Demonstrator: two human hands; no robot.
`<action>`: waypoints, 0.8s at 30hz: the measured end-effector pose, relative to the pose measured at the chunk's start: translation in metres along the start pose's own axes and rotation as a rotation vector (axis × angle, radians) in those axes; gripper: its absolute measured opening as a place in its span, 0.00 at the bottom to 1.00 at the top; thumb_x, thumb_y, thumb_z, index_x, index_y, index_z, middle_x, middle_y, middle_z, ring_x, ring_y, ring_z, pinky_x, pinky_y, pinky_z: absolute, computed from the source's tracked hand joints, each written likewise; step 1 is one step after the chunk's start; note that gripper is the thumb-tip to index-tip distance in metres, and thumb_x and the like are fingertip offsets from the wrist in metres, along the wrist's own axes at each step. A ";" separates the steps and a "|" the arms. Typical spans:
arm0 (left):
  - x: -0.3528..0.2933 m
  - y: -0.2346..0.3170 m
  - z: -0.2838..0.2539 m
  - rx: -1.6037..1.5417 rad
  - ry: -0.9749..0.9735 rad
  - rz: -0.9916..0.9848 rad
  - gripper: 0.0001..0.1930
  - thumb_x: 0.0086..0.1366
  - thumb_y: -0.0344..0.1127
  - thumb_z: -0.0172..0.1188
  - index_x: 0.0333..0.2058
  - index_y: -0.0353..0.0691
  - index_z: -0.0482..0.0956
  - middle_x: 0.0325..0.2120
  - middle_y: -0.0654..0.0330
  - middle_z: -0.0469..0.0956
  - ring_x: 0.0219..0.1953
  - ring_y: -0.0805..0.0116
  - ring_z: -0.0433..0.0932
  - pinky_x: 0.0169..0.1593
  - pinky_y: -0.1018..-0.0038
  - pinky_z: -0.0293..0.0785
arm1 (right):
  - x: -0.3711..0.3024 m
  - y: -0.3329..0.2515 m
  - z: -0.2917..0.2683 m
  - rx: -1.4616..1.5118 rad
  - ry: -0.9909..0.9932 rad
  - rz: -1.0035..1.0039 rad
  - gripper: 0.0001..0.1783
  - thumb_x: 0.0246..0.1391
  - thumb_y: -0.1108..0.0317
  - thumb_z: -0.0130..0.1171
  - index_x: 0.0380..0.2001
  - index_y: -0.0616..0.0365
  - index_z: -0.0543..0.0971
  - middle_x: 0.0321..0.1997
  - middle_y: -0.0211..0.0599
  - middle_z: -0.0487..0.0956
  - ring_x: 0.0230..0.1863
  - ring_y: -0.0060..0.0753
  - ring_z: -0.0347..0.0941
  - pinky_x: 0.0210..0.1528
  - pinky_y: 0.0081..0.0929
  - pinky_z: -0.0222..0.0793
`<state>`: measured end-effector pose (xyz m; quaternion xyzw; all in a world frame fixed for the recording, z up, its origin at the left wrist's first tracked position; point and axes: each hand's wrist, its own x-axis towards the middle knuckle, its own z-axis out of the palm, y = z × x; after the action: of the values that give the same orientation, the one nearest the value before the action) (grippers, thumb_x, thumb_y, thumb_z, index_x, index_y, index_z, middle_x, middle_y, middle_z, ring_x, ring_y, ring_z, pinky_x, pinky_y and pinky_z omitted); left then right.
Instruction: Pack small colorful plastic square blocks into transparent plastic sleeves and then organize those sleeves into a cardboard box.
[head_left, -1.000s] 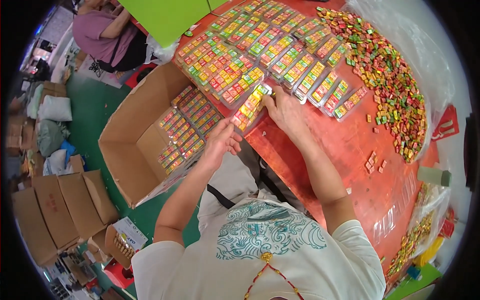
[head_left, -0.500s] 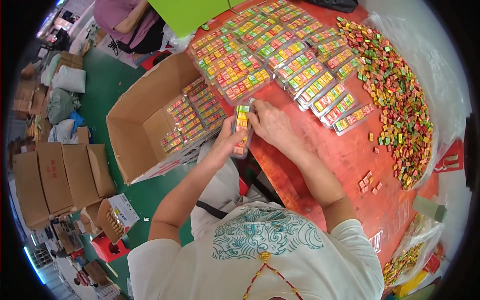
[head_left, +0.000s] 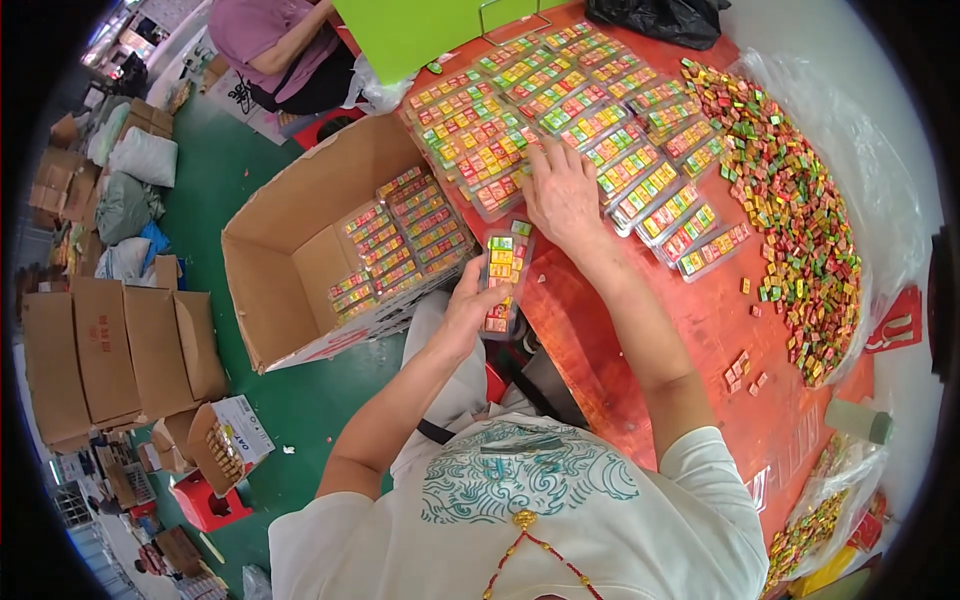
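Observation:
My left hand [head_left: 468, 305] is closed around a narrow clear plastic tray [head_left: 503, 262] filled with small red, yellow and green wrapped pieces. It is held upright beside the table edge, near the cardboard box; whether more than one tray is stacked there I cannot tell. My right hand [head_left: 563, 200] reaches over the red table, fingers stretched out and apart. Its fingertips lie at the rows of similar filled trays [head_left: 630, 187], partly covering those beneath. Inside the open cardboard box [head_left: 290, 230], more filled trays [head_left: 405, 225] lie in two columns.
A large heap of loose coloured pieces [head_left: 800, 230] spreads along the table's right side on clear plastic. A green container [head_left: 858, 421] stands nearer. Another person [head_left: 270, 45] sits beyond the box. Stacked cartons [head_left: 105, 350] line the left of the green floor.
My right hand has left the held tray and moved up and right to the trays on the table. My left hand keeps its tray, slightly farther right and lower in view.

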<state>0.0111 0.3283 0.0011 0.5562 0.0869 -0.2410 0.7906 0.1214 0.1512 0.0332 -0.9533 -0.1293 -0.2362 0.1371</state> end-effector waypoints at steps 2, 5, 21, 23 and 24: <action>-0.002 0.004 -0.002 0.068 -0.003 -0.083 0.26 0.66 0.29 0.57 0.61 0.43 0.61 0.42 0.60 0.77 0.38 0.71 0.78 0.40 0.71 0.80 | 0.003 0.004 0.005 -0.023 -0.050 -0.001 0.21 0.56 0.59 0.59 0.50 0.57 0.75 0.55 0.41 0.74 0.59 0.45 0.67 0.57 0.45 0.61; -0.007 0.005 -0.006 -0.040 -0.022 -0.077 0.25 0.66 0.31 0.59 0.60 0.40 0.63 0.43 0.59 0.77 0.38 0.70 0.79 0.42 0.70 0.80 | 0.001 0.004 0.012 -0.095 -0.048 -0.046 0.19 0.56 0.59 0.59 0.47 0.57 0.76 0.51 0.39 0.75 0.58 0.44 0.68 0.57 0.44 0.61; -0.008 0.018 -0.088 -0.295 -0.072 -0.155 0.24 0.65 0.33 0.57 0.59 0.35 0.65 0.41 0.51 0.78 0.41 0.59 0.81 0.43 0.65 0.79 | 0.016 0.008 -0.009 0.024 -0.265 -0.093 0.21 0.54 0.59 0.61 0.47 0.60 0.74 0.48 0.42 0.74 0.53 0.46 0.69 0.57 0.44 0.60; -0.010 0.016 -0.101 -0.360 -0.049 -0.176 0.27 0.65 0.30 0.55 0.63 0.37 0.62 0.46 0.52 0.76 0.41 0.61 0.81 0.47 0.64 0.79 | 0.022 0.010 -0.012 0.025 -0.309 -0.104 0.21 0.53 0.57 0.61 0.46 0.60 0.75 0.47 0.42 0.74 0.51 0.45 0.69 0.57 0.43 0.59; -0.010 0.015 -0.103 -0.380 -0.022 -0.154 0.27 0.65 0.30 0.55 0.62 0.37 0.62 0.45 0.51 0.76 0.41 0.60 0.81 0.47 0.64 0.79 | 0.023 0.011 -0.011 0.025 -0.312 -0.101 0.21 0.53 0.57 0.61 0.46 0.60 0.75 0.47 0.42 0.74 0.51 0.45 0.69 0.57 0.43 0.59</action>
<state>0.0231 0.4304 -0.0198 0.3860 0.1645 -0.2862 0.8614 0.1399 0.1411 0.0518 -0.9688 -0.1999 -0.0904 0.1153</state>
